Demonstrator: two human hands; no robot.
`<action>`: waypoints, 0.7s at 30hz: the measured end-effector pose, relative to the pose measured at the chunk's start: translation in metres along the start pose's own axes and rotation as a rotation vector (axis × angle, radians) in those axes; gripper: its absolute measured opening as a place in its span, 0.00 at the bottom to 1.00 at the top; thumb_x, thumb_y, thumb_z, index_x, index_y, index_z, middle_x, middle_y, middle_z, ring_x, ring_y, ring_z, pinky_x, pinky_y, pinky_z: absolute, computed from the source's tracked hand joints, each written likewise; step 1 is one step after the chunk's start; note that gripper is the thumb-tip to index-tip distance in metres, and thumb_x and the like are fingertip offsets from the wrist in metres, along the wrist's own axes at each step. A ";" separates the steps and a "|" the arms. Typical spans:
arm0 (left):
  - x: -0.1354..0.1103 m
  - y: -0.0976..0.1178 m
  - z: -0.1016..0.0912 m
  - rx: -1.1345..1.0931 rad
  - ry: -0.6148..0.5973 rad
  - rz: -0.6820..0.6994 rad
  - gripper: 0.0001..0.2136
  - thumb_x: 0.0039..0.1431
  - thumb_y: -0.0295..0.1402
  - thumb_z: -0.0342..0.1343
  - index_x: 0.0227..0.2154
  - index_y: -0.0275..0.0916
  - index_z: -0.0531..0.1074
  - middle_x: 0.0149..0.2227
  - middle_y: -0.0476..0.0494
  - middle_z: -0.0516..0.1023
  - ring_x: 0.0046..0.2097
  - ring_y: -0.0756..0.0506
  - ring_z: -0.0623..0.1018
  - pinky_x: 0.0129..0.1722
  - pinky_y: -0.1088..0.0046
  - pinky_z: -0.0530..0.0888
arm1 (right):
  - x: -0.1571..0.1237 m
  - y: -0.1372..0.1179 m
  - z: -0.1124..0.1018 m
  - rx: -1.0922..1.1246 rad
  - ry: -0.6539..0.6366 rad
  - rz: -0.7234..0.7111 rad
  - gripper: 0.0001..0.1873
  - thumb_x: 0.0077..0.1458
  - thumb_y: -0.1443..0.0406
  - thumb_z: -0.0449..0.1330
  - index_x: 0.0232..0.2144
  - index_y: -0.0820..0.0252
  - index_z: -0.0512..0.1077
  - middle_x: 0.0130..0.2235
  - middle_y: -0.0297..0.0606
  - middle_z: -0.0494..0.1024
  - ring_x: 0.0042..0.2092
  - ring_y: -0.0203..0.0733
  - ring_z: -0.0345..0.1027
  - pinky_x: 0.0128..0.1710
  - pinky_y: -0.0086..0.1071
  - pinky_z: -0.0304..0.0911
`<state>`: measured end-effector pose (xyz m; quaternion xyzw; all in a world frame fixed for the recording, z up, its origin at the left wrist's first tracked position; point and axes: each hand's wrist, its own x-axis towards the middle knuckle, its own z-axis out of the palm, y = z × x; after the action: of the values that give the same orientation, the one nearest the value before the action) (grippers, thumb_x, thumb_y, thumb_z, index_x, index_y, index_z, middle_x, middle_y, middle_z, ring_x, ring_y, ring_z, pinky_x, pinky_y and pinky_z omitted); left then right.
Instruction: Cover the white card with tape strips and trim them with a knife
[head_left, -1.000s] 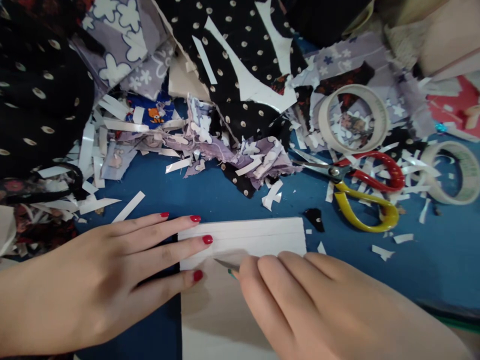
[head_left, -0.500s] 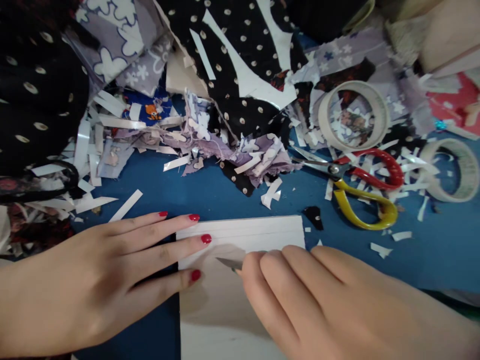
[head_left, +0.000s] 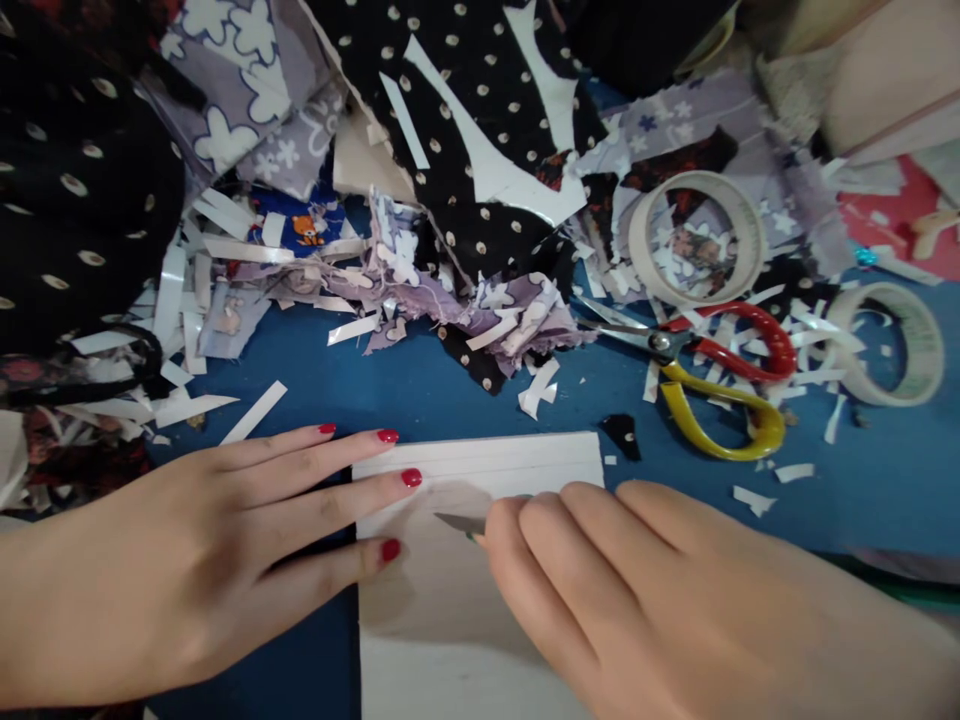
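Near the front edge of the blue worktop [head_left: 420,385], a white sheet [head_left: 480,460] is pinned flat by the spread left hand [head_left: 225,550]; a blade [head_left: 459,522] is gripped by the right hand [head_left: 637,590]. Left fingertips are best kept clear of the cut line.

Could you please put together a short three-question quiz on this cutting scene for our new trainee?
1. True or false: the left hand lies flat with its fingertips on the white sheet.
2. What does the right hand hold to the sheet: A a blade, B a pencil, C a ruler?
3. What colours are the handles of the scissors?

Key: 1 true; 2 A; 3 red and yellow.
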<state>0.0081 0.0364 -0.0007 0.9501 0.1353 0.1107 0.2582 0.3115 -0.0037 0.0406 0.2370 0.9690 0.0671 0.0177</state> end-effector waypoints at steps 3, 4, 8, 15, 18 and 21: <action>0.001 0.000 0.001 -0.009 0.019 -0.003 0.23 0.78 0.24 0.37 0.60 0.43 0.74 0.72 0.52 0.69 0.78 0.47 0.57 0.79 0.64 0.49 | 0.000 0.007 -0.003 0.032 0.009 -0.011 0.18 0.68 0.70 0.49 0.39 0.62 0.80 0.30 0.42 0.80 0.25 0.41 0.63 0.26 0.41 0.51; 0.000 0.000 0.001 -0.010 0.023 -0.002 0.22 0.79 0.24 0.37 0.60 0.42 0.75 0.71 0.51 0.70 0.78 0.47 0.56 0.80 0.64 0.48 | 0.000 0.009 -0.004 0.055 -0.011 -0.050 0.18 0.68 0.71 0.48 0.39 0.61 0.79 0.31 0.41 0.80 0.26 0.41 0.63 0.26 0.41 0.51; 0.000 0.000 0.001 0.002 0.021 0.009 0.22 0.79 0.24 0.38 0.61 0.42 0.75 0.71 0.48 0.70 0.77 0.45 0.59 0.79 0.62 0.50 | 0.001 0.013 -0.005 0.105 0.040 0.026 0.14 0.67 0.69 0.52 0.38 0.57 0.78 0.29 0.40 0.78 0.27 0.43 0.60 0.27 0.42 0.52; 0.002 -0.001 0.000 0.020 0.022 0.024 0.21 0.76 0.23 0.42 0.61 0.41 0.75 0.70 0.45 0.72 0.72 0.43 0.70 0.77 0.59 0.60 | 0.011 0.023 -0.003 0.143 -0.027 -0.073 0.15 0.71 0.69 0.52 0.38 0.59 0.79 0.28 0.36 0.78 0.26 0.39 0.59 0.25 0.38 0.55; 0.001 -0.001 0.000 0.019 0.003 0.021 0.20 0.76 0.23 0.43 0.61 0.42 0.75 0.70 0.46 0.71 0.74 0.43 0.66 0.78 0.57 0.58 | 0.014 0.024 -0.002 0.135 -0.024 -0.079 0.16 0.71 0.69 0.52 0.37 0.58 0.79 0.28 0.36 0.77 0.26 0.39 0.58 0.25 0.37 0.55; -0.001 -0.001 0.001 0.019 -0.005 0.024 0.21 0.78 0.24 0.40 0.61 0.41 0.75 0.71 0.47 0.70 0.76 0.44 0.61 0.80 0.58 0.50 | 0.014 0.024 -0.001 0.134 -0.031 -0.084 0.16 0.71 0.69 0.51 0.38 0.59 0.79 0.29 0.37 0.78 0.26 0.39 0.58 0.25 0.37 0.55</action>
<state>0.0072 0.0364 -0.0020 0.9544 0.1241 0.1100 0.2481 0.3094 0.0237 0.0449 0.1977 0.9801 -0.0023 0.0197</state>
